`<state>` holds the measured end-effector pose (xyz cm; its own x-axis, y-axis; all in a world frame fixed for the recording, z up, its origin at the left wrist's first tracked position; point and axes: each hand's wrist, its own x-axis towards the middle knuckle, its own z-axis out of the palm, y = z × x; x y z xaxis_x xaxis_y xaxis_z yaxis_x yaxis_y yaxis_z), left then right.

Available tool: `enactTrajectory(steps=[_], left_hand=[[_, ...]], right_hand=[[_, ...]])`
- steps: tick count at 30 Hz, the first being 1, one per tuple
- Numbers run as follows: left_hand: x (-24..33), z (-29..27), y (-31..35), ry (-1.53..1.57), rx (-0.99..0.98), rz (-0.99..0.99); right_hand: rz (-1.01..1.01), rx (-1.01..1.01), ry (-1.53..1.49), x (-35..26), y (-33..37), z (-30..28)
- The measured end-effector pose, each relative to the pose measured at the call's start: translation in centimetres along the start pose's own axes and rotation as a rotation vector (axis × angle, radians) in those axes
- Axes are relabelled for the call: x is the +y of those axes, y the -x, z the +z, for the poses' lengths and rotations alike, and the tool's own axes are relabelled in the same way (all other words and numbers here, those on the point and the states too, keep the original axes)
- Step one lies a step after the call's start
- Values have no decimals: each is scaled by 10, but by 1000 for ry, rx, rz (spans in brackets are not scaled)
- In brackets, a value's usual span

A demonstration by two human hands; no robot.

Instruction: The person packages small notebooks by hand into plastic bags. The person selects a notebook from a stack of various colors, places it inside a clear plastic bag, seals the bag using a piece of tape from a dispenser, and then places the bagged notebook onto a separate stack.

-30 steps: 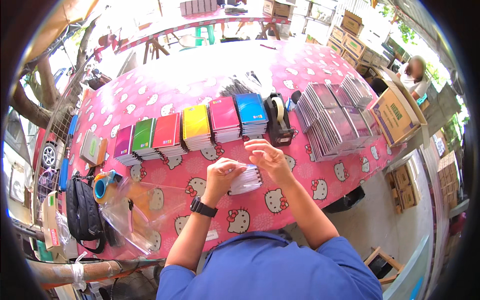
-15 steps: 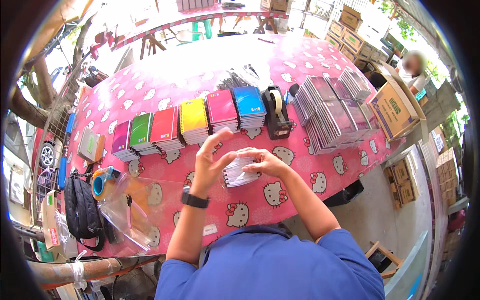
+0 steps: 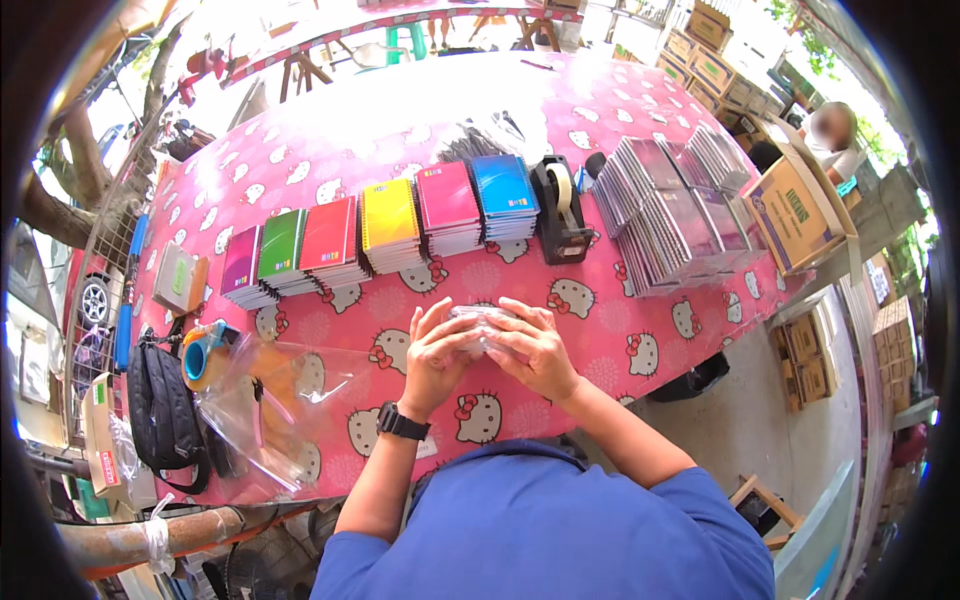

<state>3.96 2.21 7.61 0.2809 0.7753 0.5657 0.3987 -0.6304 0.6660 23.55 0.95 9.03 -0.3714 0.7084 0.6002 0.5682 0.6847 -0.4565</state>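
My left hand [image 3: 436, 358], with a dark watch on its wrist, and my right hand [image 3: 537, 352] are closed around a small notebook stack [image 3: 483, 322] from both sides. Most of the stack is hidden by the fingers; only a pale part shows between them. Beyond my hands stands a row of spiral notebooks in piles: purple [image 3: 241, 262], green [image 3: 281, 243], red [image 3: 330, 236], yellow [image 3: 390, 212], pink [image 3: 447, 196] and blue [image 3: 504, 187]. A black tape dispenser [image 3: 563, 215] stands right of the blue pile.
Plastic-wrapped notebook stacks [image 3: 680, 215] and a cardboard box [image 3: 795, 212] stand at the right. A black bag [image 3: 165, 410], tape rolls [image 3: 205, 357] and clear plastic sheeting [image 3: 285, 410] lie at the left of the pink patterned table [image 3: 640, 355]. A person [image 3: 830, 145] is at the far right.
My left hand has come down from its raised position to the stack. Both hands now close around it, where before the right hand was on it and its pages lay exposed.
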Motion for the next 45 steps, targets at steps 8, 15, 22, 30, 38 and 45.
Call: enactTrajectory(steps=[8, 15, 22, 30, 38, 45], left_hand=[[11, 14, -5, 68, 198, -196], [21, 10, -21, -29, 278, -230], [48, 24, 25, -514, -129, -83], [57, 23, 12, -451, -191, -120], [59, 13, 14, -517, -189, -200], [60, 11, 9, -498, -214, -179]], right_hand=[[178, 132, -69, -15, -24, 3], [763, -101, -496, 15, -49, -3], [833, -282, -720, 27, -55, -2], [1041, 107, 122, 204, -46, -64], [763, 418, -275, 155, -41, -40], [1238, -33, -1247, 156, -15, -11]])
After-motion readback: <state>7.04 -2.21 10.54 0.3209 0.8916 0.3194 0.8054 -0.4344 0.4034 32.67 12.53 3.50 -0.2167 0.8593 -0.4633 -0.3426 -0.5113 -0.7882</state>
